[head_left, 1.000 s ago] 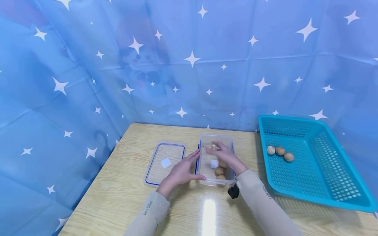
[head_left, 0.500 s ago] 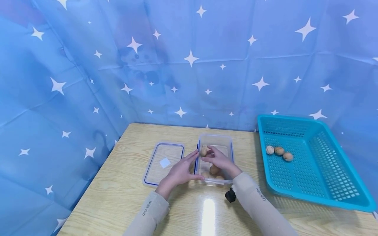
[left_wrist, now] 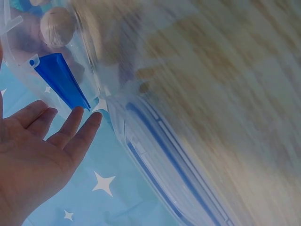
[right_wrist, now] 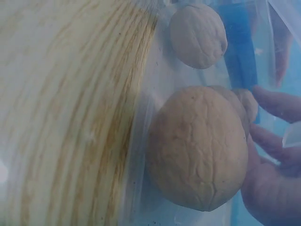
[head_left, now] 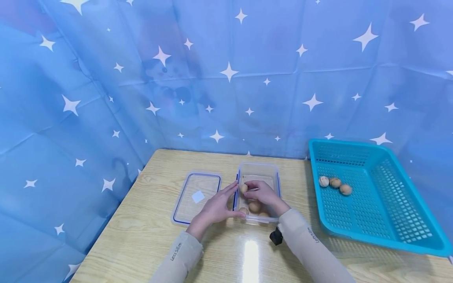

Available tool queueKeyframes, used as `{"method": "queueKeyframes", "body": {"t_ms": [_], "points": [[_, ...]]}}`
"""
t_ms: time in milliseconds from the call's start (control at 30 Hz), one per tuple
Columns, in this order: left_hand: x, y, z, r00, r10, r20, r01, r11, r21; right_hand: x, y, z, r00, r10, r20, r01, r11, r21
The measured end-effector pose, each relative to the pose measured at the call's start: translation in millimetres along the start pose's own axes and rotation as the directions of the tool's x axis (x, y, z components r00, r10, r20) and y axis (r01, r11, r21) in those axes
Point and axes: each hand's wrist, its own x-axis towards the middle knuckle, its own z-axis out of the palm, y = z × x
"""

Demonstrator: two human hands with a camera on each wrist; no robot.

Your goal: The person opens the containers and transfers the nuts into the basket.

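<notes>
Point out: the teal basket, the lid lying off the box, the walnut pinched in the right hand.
Teal basket (head_left: 364, 210), head view: bare floor.
Lid (head_left: 202, 184), head view: clear panel, toward its far edge.
Pinched walnut (head_left: 243, 188), head view: middle of visible shell.

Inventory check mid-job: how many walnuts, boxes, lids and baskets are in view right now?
Teal basket: 1
Clear box: 1
Clear lid: 1
Walnuts: 7 (3 in the basket, 4 at the box, counting the one in the right hand)
Total: 10
</notes>
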Motion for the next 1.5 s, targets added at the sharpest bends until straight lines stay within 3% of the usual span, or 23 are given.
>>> {"method": "queueKeyframes", "body": {"t_ms": [600, 900, 1167, 1500], "points": [[0.6, -1.2, 1.1, 1.0, 0.003, -0.005, -0.003, 1.0, 0.013, 0.4, 0.1, 0.7, 0.997, 0.018, -0.082, -0.019, 1.0, -0.009], [0.5, -1.7, 0.9, 1.0, -0.001, 0.005, 0.001, 1.0, 0.002, -3.1, -4.0, -3.1, 0.996, 0.025, -0.089, -0.017, 0.996, 0.084], [-0.1, -1.5, -0.4, 1.0, 0.001, 0.012, -0.001, 1.0, -0.002, -12.5, -26.0, -25.1, 0.993, -0.058, -0.105, 0.068, 0.993, 0.094], [0.0, 0.4, -0.3, 1.0, 0.0, 0.011, 0.0, 1.0, -0.017, -39.8, -69.7, -73.9, 0.981, -0.08, -0.176, 0.094, 0.993, 0.072]]}}
